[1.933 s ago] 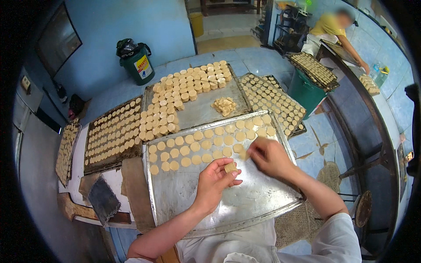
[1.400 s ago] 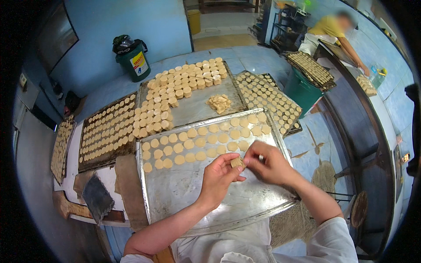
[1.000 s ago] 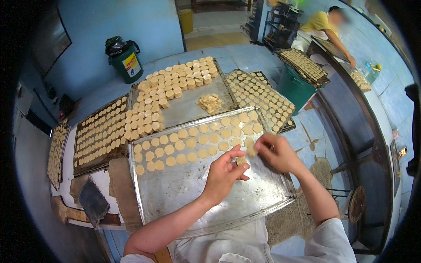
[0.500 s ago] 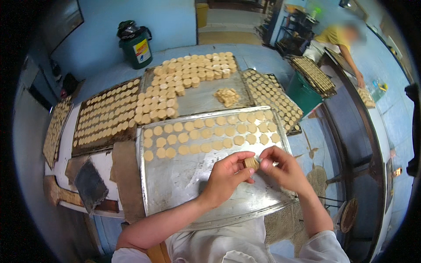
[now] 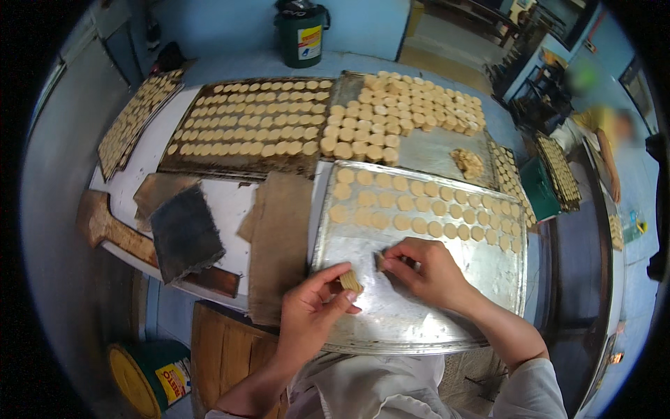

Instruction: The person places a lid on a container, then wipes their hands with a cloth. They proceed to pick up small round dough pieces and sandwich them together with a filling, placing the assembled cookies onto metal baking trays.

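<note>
My left hand (image 5: 310, 307) is closed around a short stack of thin, pale dough rounds (image 5: 350, 281), held upright on edge between thumb and fingers, over the left front of a shiny metal baking tray (image 5: 412, 325). To the right of it, my right hand (image 5: 429, 272) pinches something small and greyish at its fingertips, low over the tray. What that piece is cannot be made out. Beyond both hands, flat dough rounds (image 5: 419, 225) lie in three rows across the far half of the tray.
Behind stand a tray of thicker dough rounds (image 5: 359, 133) with a heap of scraps (image 5: 466, 164), and another filled tray (image 5: 258, 112). At left lie a dark cloth (image 5: 185, 230) and brown board (image 5: 281, 244). A person (image 5: 604, 140) works at the right.
My view has swung left. My hands have moved apart: the right one now reaches down to the tray with its small piece, while the left keeps the stack.
</note>
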Motion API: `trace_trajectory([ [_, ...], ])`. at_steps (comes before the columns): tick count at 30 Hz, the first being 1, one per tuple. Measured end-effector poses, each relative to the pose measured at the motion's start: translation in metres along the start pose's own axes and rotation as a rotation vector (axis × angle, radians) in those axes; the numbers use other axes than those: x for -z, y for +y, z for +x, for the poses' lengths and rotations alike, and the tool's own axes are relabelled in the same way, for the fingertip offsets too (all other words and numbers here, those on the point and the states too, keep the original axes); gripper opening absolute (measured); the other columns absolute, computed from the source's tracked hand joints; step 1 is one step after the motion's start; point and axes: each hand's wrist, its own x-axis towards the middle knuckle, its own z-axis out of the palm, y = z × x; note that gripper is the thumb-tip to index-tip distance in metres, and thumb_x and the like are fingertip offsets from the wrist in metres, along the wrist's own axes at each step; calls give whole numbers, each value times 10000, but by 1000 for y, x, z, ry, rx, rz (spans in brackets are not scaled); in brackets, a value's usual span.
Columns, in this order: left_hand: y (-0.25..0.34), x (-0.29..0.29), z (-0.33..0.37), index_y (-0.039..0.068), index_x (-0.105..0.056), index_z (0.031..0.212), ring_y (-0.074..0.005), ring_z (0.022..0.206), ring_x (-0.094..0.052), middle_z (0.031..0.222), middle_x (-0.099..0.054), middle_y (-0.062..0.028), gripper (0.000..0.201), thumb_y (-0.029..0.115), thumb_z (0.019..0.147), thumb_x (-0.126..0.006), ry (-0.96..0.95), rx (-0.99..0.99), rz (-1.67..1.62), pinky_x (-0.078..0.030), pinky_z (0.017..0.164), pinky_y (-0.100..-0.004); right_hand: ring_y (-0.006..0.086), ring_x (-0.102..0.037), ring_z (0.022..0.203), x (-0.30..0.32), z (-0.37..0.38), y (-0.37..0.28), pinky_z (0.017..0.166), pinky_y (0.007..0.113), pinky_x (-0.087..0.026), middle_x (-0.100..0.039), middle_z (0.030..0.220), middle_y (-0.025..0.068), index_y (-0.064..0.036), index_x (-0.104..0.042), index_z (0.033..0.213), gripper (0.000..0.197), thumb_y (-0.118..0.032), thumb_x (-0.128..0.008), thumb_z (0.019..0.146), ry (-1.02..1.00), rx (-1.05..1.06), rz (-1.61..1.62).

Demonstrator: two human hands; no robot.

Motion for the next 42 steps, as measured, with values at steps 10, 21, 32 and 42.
trace_trajectory([
  [10, 3, 34, 13, -26, -603, 1428, -226, 1098, -732, 1236, -710, -138, 386, -31, 1043, -636, 108, -15, -178, -673, 838, -368, 323, -702, 767, -43, 55, -34, 679, 411, -531, -694, 880, 142, -41, -717, 959, 183, -218, -760, 977, -112, 33, -135],
  [21, 4, 26, 27, -50, -590, 1424, -221, 1137, -719, 1259, -701, -147, 389, -40, 1038, -635, -26, 26, -194, -674, 855, -370, 175, -620, 748, -36, 30, -24, 692, 329, -503, -668, 861, 102, -24, -693, 1017, 230, -227, -797, 992, -127, -76, 314],
  [32, -3, 2, 31, -41, -595, 1443, -230, 1131, -721, 1246, -707, -144, 408, -22, 1038, -648, -99, 79, -175, -673, 824, -363, 203, -659, 794, -7, 11, -25, 726, 349, -527, -686, 922, 102, -22, -698, 1041, 156, -152, -772, 997, -179, -121, 265],
  [42, -5, -16, 33, -25, -599, 1456, -220, 1127, -719, 1246, -696, -131, 414, -23, 1043, -640, -139, 50, -189, -680, 806, -348, 110, -595, 786, 0, -5, -16, 705, 290, -499, -660, 911, 41, -13, -686, 1075, 133, -134, -726, 1038, -96, -73, 307],
])
